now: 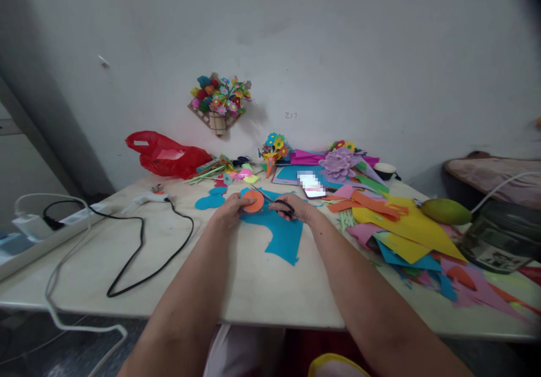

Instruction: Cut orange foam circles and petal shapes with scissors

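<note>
My left hand (230, 208) pinches an orange paper circle (254, 203) against a cut-out blue sheet (284, 238) of paper or thin foam. The thumb lies over the circle's left side. In my right hand (301, 209) is a pair of black-handled scissors (279, 207), fingers in the loops. Their blades point up and left and reach the circle's right side; whether they are apart is hard to see. The blue sheet has a curved cut along its lower left edge and hangs toward me. Blue round pieces (208, 202) lie beyond my left hand.
At right are coloured scraps (395, 227), a mango (446, 212) and a dark jar (505, 236). Behind my hands lie a phone (311, 185), a purple flower (338, 164) and a red bag (169, 156). A glue gun (146, 198) with a black cord (141, 247) sits left.
</note>
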Demonstrator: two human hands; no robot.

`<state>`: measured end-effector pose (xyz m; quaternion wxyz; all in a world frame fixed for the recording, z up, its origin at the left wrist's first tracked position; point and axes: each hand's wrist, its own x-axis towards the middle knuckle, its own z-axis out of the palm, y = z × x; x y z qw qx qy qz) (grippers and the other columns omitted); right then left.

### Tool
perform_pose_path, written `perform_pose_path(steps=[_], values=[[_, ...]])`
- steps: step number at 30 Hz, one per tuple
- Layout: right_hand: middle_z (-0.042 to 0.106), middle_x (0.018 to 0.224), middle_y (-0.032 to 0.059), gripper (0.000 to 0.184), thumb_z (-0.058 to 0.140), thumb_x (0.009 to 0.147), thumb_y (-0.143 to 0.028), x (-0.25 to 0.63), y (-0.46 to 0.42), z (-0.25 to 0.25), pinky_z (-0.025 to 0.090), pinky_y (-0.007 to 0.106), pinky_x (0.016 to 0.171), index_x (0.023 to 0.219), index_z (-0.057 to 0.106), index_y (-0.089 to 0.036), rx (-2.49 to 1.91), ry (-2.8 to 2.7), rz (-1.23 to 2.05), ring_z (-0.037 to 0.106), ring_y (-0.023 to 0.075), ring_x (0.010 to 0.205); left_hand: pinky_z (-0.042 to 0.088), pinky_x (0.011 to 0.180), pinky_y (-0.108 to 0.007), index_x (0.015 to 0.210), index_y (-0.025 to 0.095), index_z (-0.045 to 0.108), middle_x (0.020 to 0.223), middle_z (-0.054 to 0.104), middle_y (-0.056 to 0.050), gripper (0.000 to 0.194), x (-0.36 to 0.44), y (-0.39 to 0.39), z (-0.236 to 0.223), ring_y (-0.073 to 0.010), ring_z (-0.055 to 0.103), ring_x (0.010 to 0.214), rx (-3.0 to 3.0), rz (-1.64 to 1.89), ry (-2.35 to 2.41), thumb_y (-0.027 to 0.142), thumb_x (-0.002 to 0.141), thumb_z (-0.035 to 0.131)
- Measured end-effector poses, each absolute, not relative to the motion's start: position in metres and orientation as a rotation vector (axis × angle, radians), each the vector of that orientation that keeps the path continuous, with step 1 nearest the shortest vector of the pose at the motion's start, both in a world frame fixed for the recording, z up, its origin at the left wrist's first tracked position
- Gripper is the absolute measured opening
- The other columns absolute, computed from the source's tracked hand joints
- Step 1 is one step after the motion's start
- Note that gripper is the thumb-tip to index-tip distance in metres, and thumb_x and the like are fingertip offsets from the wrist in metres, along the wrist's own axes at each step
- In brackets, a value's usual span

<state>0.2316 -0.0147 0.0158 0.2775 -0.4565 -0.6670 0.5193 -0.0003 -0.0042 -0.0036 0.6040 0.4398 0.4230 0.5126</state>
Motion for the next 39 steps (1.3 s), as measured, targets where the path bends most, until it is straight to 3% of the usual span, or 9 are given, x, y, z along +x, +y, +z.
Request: perform_pose_path(steps=[15, 31, 39], values=[[0.059, 0.052, -0.0041, 0.031, 0.084, 0.090, -0.037, 0.231, -0.017, 0.016, 0.021, 0.022, 0.039, 0.074, 0.065, -0.017, -1.220, -1.763, 1.415, 0.046, 0.0071, 0.040, 0.064, 0.060, -0.029, 0.083, 0.012, 0.077, 0.073, 0.080, -0.011, 0.015, -0.005, 0.003, -0.008, -0.0258, 0.080, 0.067, 0.995, 1.200, 1.007, 0.004, 0.074, 0.086], [0.060, 0.052, -0.0034, 0.037, 0.083, 0.098, -0.042, 0.221, -0.022, 0.017, 0.024, 0.020, 0.036, 0.076, 0.062, -0.020, -1.239, -1.701, 1.423, 0.047, 0.0077, 0.039, 0.064, 0.057, -0.024, 0.078, 0.012, 0.077, 0.067, 0.078, -0.009, 0.016, 0.000, 0.006, -0.012, -0.0216, 0.078, 0.060, 1.000, 1.178, 0.914, 0.003, 0.071, 0.087], [0.059, 0.052, -0.0048, 0.042, 0.088, 0.095, -0.046, 0.219, -0.021, 0.017, 0.022, 0.020, 0.036, 0.076, 0.061, -0.019, -1.256, -1.686, 1.396, 0.045, 0.0067, 0.039, 0.063, 0.056, -0.024, 0.081, 0.011, 0.079, 0.073, 0.081, -0.011, 0.014, -0.002, 0.008, -0.013, -0.0218, 0.079, 0.062, 0.994, 1.163, 0.929, 0.003, 0.074, 0.086]])
